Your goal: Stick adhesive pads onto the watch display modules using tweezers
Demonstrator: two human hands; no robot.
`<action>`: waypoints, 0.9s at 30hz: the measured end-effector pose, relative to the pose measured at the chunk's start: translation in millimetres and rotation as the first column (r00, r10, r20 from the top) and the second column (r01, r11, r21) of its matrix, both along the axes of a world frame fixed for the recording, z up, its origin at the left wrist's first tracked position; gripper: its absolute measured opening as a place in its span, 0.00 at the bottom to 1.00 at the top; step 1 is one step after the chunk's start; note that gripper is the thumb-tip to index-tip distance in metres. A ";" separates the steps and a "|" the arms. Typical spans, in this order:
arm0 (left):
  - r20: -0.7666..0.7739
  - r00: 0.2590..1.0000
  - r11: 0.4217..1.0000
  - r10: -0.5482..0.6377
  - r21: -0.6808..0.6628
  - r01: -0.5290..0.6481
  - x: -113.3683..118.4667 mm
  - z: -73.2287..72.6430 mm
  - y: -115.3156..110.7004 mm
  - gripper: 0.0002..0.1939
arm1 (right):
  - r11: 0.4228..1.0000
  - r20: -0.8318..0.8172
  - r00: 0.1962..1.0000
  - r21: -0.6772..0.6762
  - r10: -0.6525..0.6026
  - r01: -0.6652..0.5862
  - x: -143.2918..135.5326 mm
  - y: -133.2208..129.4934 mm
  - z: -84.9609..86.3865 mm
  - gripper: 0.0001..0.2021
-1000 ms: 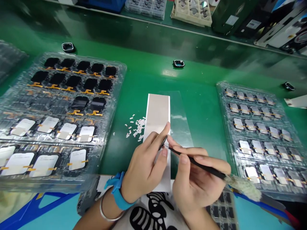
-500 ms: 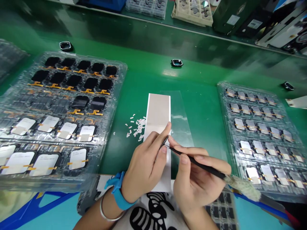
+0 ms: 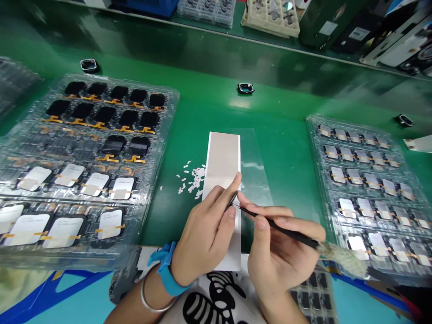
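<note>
My left hand [image 3: 205, 229] is closed, pinching a thin dark-edged piece [image 3: 231, 201] between thumb and fingers. The piece looks like a watch screen seen edge-on; my fingers hide most of it. In my right hand [image 3: 283, 243] is a pair of black tweezers [image 3: 286, 230], held like a pen, the fine tip at the piece's edge. Whether the tip touches it I cannot tell. Under my hands lies a long beige strip with white edges [image 3: 222, 157]. A clear plastic sheet [image 3: 254, 166] sticks out on its right.
Small white scraps [image 3: 196, 180] lie left of the strip. A clear tray [image 3: 168, 101] of watch screens, black and white sides up, stands at left; another tray [image 3: 315, 157] stands at right. Watch cases [image 3: 245, 88] sit along the back, under a loaded shelf [image 3: 216, 38].
My right hand has shifted very slightly to the right, tweezers still in it. The left hand keeps its grip, almost unmoved.
</note>
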State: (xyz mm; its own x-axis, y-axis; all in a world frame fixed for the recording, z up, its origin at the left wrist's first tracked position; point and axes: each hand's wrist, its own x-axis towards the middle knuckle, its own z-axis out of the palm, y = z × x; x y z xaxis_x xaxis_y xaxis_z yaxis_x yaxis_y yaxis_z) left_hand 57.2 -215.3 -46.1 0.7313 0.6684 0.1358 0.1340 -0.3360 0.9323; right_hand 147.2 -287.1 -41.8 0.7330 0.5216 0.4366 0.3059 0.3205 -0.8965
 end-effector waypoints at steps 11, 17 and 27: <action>-0.018 1.000 0.999 0.018 0.036 -0.018 -1.1 -3.0 -0.6 0.27 | 0.999 -0.092 0.996 -0.027 0.016 -0.019 1.8 -2.6 -0.5 0.10; -0.021 1.000 0.999 0.016 0.031 -0.015 -0.6 -3.3 -0.6 0.27 | 0.999 -0.090 0.995 0.018 0.032 -0.031 2.9 -1.3 -2.1 0.12; -0.063 0.997 0.997 0.034 0.078 -0.029 -0.1 -3.5 -0.3 0.26 | 0.993 -0.017 0.996 0.088 0.084 -0.082 5.8 0.5 -4.4 0.17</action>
State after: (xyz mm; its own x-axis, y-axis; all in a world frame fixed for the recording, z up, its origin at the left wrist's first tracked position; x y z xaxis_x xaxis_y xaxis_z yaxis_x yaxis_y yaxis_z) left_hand 57.1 -215.7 -49.6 0.7191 0.6803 0.1414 0.2038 -0.4011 0.8931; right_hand 153.0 -286.6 -46.2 0.6982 0.5420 0.4678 0.2563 0.4209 -0.8702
